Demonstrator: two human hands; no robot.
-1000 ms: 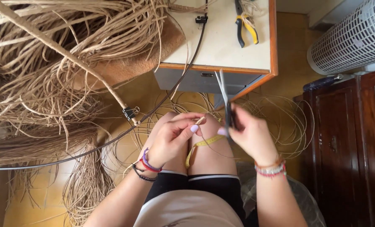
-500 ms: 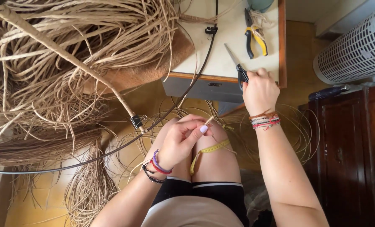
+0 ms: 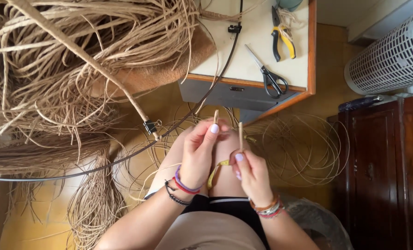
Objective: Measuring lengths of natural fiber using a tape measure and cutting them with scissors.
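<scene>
My left hand (image 3: pixel 198 150) pinches the end of a thin tan reed strand (image 3: pixel 215 115) above my knees, its tip pointing up. My right hand (image 3: pixel 251 175) holds a second reed end (image 3: pixel 240 134) upright, just right of the first. The two ends stand side by side, a little apart. A yellow tape measure (image 3: pixel 214 171) lies draped over my thighs between the hands. Black-handled scissors (image 3: pixel 269 74) lie loose on the white table (image 3: pixel 257 41) near its front edge.
A large mass of tan raffia fibres (image 3: pixel 67 69) fills the left, bound along a dark wire hoop (image 3: pixel 123 159) with a black binder clip (image 3: pixel 150 126). Yellow-handled pliers (image 3: pixel 280 34) sit on the table. Coiled reed (image 3: pixel 303 148) lies on the floor; a dark wooden cabinet (image 3: pixel 382 171) and white fan (image 3: pixel 391 51) stand right.
My right hand set the scissors down on the table, came back to my lap and took hold of a second reed end. My left hand raised its strand slightly.
</scene>
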